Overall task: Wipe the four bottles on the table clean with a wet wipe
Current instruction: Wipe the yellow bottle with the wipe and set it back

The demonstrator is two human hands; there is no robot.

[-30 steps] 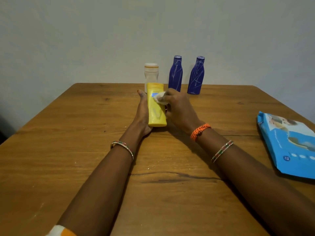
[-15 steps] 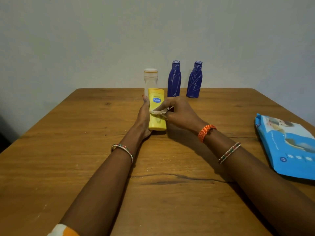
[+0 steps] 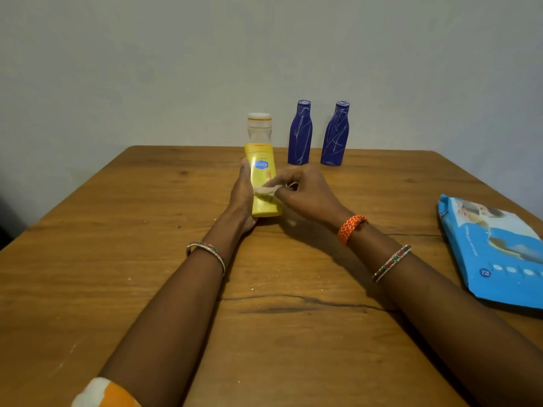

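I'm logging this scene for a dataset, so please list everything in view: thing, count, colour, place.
yellow bottle: 1, yellow with a blue label, mid-table, held between the hands
wet wipe: 1, whitish, against the yellow bottle's front
clear bottle: 1, translucent with a pale cap, standing behind the yellow bottle
blue bottles: 2, dark blue, upright at the table's far edge
wipes pack: 1, light blue, flat at the table's right edge
table: 1, brown wood
wall: 1, pale grey, behind the table
left hand: 1, holds the yellow bottle's left side
right hand: 1, pinches the wet wipe
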